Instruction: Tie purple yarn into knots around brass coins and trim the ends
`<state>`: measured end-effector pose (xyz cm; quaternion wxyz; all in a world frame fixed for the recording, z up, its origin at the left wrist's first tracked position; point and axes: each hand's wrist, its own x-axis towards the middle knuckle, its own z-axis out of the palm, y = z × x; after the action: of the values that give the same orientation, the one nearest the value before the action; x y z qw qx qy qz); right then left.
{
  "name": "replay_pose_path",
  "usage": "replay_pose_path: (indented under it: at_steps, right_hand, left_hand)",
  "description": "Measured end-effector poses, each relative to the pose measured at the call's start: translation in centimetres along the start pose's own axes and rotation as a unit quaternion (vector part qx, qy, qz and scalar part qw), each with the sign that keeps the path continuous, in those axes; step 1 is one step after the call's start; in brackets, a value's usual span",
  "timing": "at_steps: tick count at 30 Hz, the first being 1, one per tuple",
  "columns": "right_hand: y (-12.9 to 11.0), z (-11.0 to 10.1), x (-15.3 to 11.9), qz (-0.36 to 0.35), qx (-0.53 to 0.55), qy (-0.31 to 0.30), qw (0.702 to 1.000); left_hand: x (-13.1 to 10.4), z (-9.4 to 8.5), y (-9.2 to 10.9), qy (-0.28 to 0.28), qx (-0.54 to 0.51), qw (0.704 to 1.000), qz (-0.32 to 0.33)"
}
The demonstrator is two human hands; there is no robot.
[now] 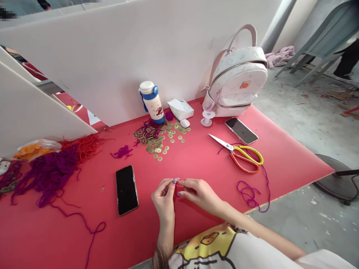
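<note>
Above the red tabletop, near its front edge, my left hand [165,194] is closed, its thumb and forefinger pinching a small bit of purple yarn [177,182]. Most of that yarn is hidden by the fingers. My right hand [202,193] meets it from the right; its forefinger reaches the left fingertips, while its thumb is held apart below. Beyond the hands lies a spread of brass-coloured coins with holes [157,144], some tied with purple yarn. A black phone [126,190] rests left of my left hand.
Scissors [238,152] with yellow and red handles lie to the right, near a loose purple strand [249,194]. A second phone [241,130], a white spool [207,118], a backpack [238,82] and a bottle [152,102] stand behind. Purple yarn [56,168] and red strands [84,147] heap at left.
</note>
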<state>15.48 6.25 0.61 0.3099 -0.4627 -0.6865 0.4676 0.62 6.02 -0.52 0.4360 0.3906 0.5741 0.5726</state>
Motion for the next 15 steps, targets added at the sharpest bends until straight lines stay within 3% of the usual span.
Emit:
replay_pose_path:
  at_steps: [6,10,15]
  right_hand:
    - [0.4,1.1,1.3,-0.001,0.161,0.030,0.986]
    - [-0.2,0.4,1.1,-0.064,0.043,0.034,0.996]
    - [-0.1,-1.2,1.2,-0.099,-0.061,0.048,0.992]
  left_hand:
    - [-0.1,-0.4,-0.3,-0.003,0.067,0.997,0.028]
    - [-0.1,-0.5,-0.1,0.000,0.152,0.985,0.078]
    - [0.0,-0.2,0.0,-0.059,0.233,0.965,0.109]
